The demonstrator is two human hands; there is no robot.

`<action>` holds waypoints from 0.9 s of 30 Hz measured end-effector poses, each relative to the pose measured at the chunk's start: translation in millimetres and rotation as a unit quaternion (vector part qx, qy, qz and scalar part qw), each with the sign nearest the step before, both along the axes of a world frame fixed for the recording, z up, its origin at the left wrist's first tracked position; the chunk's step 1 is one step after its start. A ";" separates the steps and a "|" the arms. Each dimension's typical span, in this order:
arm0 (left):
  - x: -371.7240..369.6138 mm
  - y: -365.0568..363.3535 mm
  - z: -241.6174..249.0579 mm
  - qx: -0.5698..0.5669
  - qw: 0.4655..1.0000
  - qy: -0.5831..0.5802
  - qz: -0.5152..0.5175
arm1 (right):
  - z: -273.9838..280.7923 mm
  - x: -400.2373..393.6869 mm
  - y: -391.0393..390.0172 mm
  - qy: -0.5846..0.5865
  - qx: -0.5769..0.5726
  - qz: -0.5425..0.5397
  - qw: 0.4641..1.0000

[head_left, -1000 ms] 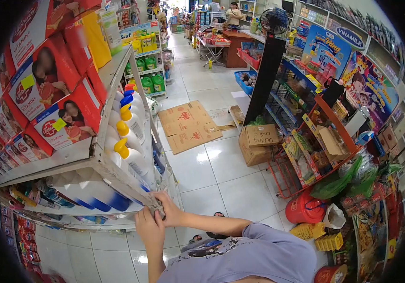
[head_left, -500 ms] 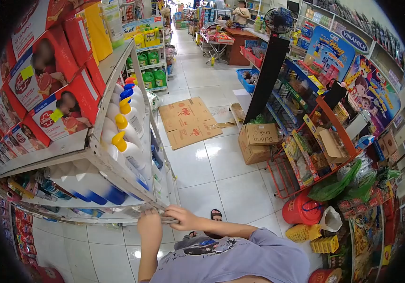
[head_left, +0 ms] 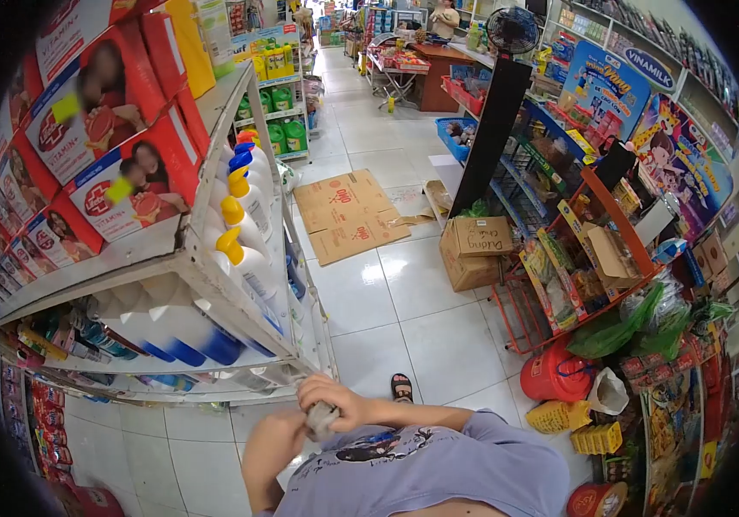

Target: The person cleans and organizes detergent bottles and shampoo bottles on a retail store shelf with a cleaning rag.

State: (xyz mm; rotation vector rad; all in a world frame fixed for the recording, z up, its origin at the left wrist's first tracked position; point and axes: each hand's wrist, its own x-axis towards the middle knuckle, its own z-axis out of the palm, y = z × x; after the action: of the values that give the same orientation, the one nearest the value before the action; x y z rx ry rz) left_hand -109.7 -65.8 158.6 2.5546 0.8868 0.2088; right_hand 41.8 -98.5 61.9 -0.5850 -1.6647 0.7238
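Note:
My right hand (head_left: 332, 401) is closed around a crumpled greyish cloth (head_left: 322, 419), held in front of my shirt. Against the cloth's other side, my left hand (head_left: 275, 441) is closed too, its fingers partly hidden. Both hands are close to the near corner of a white metal shelf (head_left: 296, 349), just apart from its edge. White bottles with yellow caps (head_left: 230, 246) stand in a row along that shelf. Red soap boxes (head_left: 133, 194) are stacked on its top level.
A flattened cardboard sheet (head_left: 350, 215) lies on the tiled floor ahead. To the right stand a cardboard box (head_left: 477, 250), an orange-red rack (head_left: 593, 250) and a red bucket (head_left: 552, 376). A person (head_left: 444, 19) is at the far counter.
Both hands have come off the shelf's corner edge and drawn back toward my body, with the cloth now visible between them. My view has shifted slightly.

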 end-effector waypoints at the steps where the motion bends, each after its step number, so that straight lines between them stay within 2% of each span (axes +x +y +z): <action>1: -3.2 -4.6 -0.3 -0.062 0.995 -0.047 -0.069 | 2.1 -1.8 1.0 0.001 -0.001 0.001 1.000; 2: -8.6 -6.6 -4.9 -0.065 0.995 -0.046 -0.068 | 4.8 -3.7 1.2 -0.025 0.004 -0.006 1.000; 4: -20.5 -7.0 -15.0 -0.087 0.984 -0.135 0.071 | 2.9 -12.6 2.6 -0.047 0.010 -0.009 0.999; 5: -22.5 -6.9 -16.2 -0.086 0.985 -0.132 0.074 | -1.0 -19.6 5.3 0.067 -0.079 0.041 0.994; 6: -23.5 -8.1 -17.2 -0.115 0.972 -0.168 0.117 | -1.2 -25.2 7.1 0.179 -0.166 0.091 0.966; 7: -23.8 -9.1 -19.0 -0.144 0.955 -0.204 0.160 | -0.4 -26.1 6.9 0.212 -0.215 0.140 0.943; 8: -22.7 -8.1 -23.5 -0.141 0.955 -0.203 0.162 | 2.1 -28.5 6.4 0.212 -0.213 0.143 0.943; 11: -12.2 -4.6 -41.5 -0.214 0.913 -0.272 0.215 | 15.4 -32.2 5.6 0.206 -0.198 0.100 0.953; 12: -7.2 -2.6 -52.0 -0.213 0.914 -0.272 0.215 | 17.9 -29.9 7.7 0.069 -0.102 -0.001 0.992; 13: -1.8 0.2 -65.7 -0.250 0.885 -0.335 0.205 | 19.0 -28.7 8.0 -0.072 -0.003 -0.103 0.992; 14: 2.9 0.9 -75.2 -0.287 0.851 -0.395 0.193 | 17.4 -28.4 7.0 -0.071 -0.003 -0.104 0.992; 15: 10.5 -1.5 -77.9 -0.287 0.851 -0.395 0.193 | 13.9 -27.4 6.0 -0.049 -0.022 -0.129 0.990; 17: 23.3 -5.1 -78.8 -0.389 0.783 -0.422 0.240 | 3.2 -25.5 4.9 -0.023 -0.042 -0.155 0.987; 18: 20.2 -0.1 -79.7 -0.387 0.786 -0.420 0.238 | 0.3 -23.4 6.9 0.149 -0.141 -0.157 0.966; 19: 16.7 7.7 -80.0 -0.375 0.854 -0.329 0.150 | -1.5 -19.7 8.0 0.314 -0.233 -0.151 0.908; 20: 15.6 14.0 -79.3 -0.355 0.904 -0.231 0.057 | -2.4 -10.9 8.7 0.315 -0.229 -0.154 0.908; 21: 15.6 16.1 -76.1 -0.354 0.905 -0.228 0.051 | 5.2 2.3 10.8 0.383 -0.241 -0.132 0.882; 22: 15.2 15.9 -70.2 -0.277 0.910 -0.298 0.081 | 13.2 14.2 14.7 0.449 -0.251 -0.108 0.851; 23: 15.6 16.1 -63.2 -0.197 0.903 -0.367 0.109 | 21.3 24.2 20.8 0.450 -0.245 -0.112 0.852; 25: 21.1 25.5 -48.1 -0.022 0.866 -0.480 0.134 | 44.1 45.0 35.2 0.370 -0.127 -0.243 0.888; 26: 28.6 34.4 -37.0 0.068 0.840 -0.521 0.133 | 58.5 49.2 47.0 0.330 -0.087 -0.243 0.908; 27: 38.5 41.1 -24.7 0.060 0.819 -0.560 0.108 | 79.2 45.1 60.2 0.291 -0.050 -0.246 0.923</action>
State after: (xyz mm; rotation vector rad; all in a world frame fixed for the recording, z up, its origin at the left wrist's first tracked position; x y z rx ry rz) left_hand -71.2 -24.7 133.9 1.8419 0.6335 1.6513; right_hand 86.8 -38.2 141.1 -0.7377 -0.8815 0.5395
